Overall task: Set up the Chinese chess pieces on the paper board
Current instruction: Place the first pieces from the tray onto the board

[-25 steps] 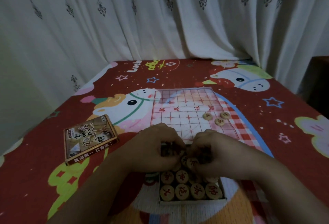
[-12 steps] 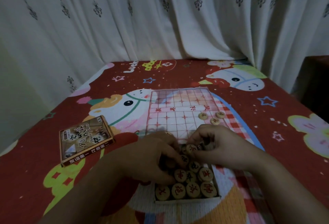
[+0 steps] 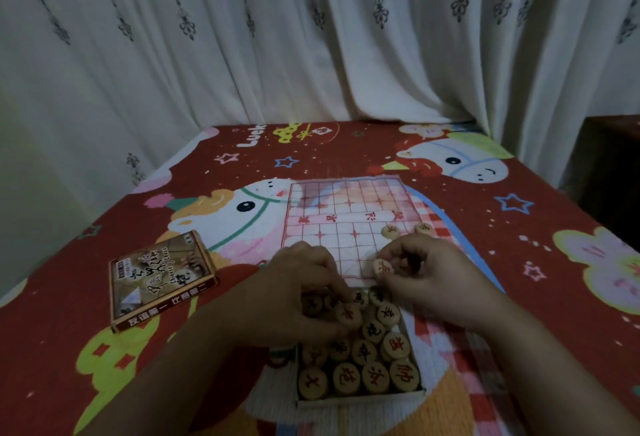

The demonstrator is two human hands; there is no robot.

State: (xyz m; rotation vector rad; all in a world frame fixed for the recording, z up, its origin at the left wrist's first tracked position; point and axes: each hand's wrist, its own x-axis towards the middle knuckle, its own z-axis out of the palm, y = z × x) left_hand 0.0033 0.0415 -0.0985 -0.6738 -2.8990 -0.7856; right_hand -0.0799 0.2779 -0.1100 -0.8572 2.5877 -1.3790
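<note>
The paper board (image 3: 346,214) with red grid lines lies in the middle of the red cartoon cloth. A small open box (image 3: 360,396) in front of it holds several round wooden pieces (image 3: 375,375) with red and black characters. My right hand (image 3: 433,273) pinches one red-marked piece (image 3: 382,267) just above the board's near edge. My left hand (image 3: 304,293) rests over the far part of the box with its fingertips on a red-marked piece (image 3: 348,314). Two pieces (image 3: 390,230) (image 3: 423,228) lie at the board's right edge.
The printed box lid (image 3: 161,276) lies to the left of the board. A white curtain (image 3: 311,37) hangs behind the table. A dark piece of furniture (image 3: 613,176) stands at the right. The cloth's near edge runs below the box.
My right hand has lifted a piece out of the box and moved it up and right toward the board's near edge. My left hand stays over the box.
</note>
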